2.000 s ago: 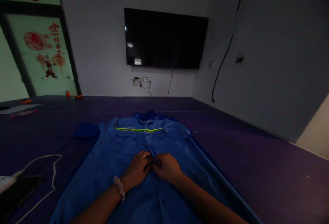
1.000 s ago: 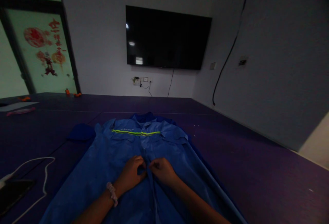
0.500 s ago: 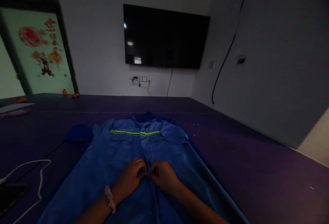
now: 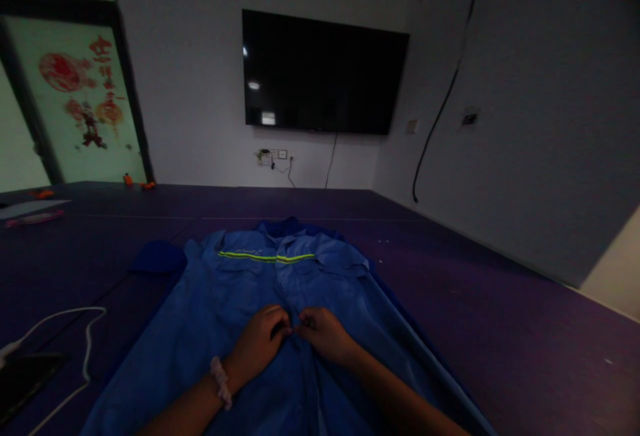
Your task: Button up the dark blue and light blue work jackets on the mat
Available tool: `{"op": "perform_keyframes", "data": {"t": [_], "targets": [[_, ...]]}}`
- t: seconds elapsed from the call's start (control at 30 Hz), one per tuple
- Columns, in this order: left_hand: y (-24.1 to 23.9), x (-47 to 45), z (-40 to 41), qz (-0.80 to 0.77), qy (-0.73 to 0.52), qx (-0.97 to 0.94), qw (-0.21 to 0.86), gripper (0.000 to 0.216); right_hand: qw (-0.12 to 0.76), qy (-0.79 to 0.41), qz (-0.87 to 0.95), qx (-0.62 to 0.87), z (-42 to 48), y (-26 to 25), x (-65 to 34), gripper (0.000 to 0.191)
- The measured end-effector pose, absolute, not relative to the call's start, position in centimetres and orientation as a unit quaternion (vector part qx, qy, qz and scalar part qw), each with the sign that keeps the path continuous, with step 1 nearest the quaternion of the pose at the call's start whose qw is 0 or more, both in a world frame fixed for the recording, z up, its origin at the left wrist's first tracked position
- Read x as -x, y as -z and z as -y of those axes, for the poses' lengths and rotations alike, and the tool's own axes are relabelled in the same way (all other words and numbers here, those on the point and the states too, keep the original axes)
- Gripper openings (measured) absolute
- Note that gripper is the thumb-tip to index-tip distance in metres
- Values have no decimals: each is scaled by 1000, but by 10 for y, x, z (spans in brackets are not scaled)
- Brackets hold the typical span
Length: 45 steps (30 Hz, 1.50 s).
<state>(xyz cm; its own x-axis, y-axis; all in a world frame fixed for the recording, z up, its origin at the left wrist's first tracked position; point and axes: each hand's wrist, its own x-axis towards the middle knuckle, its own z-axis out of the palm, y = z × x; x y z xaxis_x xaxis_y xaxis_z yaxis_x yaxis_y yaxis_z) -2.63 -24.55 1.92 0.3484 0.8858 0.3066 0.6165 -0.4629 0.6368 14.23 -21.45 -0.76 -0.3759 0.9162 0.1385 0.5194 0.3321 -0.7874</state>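
Observation:
A blue work jacket (image 4: pixel 215 329) with a yellow-green stripe across the chest lies spread on the purple floor, its collar pointing away from me. My left hand (image 4: pixel 263 336), a pink scrunchie (image 4: pixel 221 383) round its wrist, pinches the jacket's front edge near the middle. Close beside it, my right hand (image 4: pixel 325 335) pinches the front placket from the other side. The two sets of fingertips almost meet over the front opening. Whether a button sits between them is too dark and small to make out.
A blue cap (image 4: pixel 157 257) lies left of the jacket. Nearer on the left are a dark phone (image 4: pixel 30 379) and a white cable (image 4: pixel 85 346). Orange objects (image 4: pixel 148 185) sit by the door. A television (image 4: pixel 325 76) hangs on the far wall; a black cable (image 4: pixel 435 123) runs down the right wall.
My hands stay at the jacket's front, fingers shifting slightly, with a small gap opening between the fingertips. The whole view has drifted a little.

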Motion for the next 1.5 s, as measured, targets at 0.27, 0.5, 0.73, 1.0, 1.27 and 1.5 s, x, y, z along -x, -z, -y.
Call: {"op": "perform_keyframes", "data": {"t": [0.27, 0.5, 0.73, 1.0, 1.27, 1.5], "targets": [[-15, 28, 242, -475, -299, -800, 211, 2, 298, -320, 763, 476, 213, 9, -143, 12], [-18, 30, 243, -462, -293, -810, 212, 4, 301, -307, 769, 473, 215, 2, -142, 13], [-20, 27, 248, -470, -314, -798, 207, 6, 304, -312, 761, 481, 215, 3, -141, 12], [-21, 26, 248, -467, -342, -787, 212, 8, 386, -320, 730, 465, 221, 4, -134, 12], [-20, 26, 246, -482, -343, -771, 235, 5, 402, -343, 726, 440, 222, 4, -133, 14], [-16, 28, 242, -486, -336, -767, 248, 7, 412, -351, 719, 436, 228, -2, -131, 19]]}}
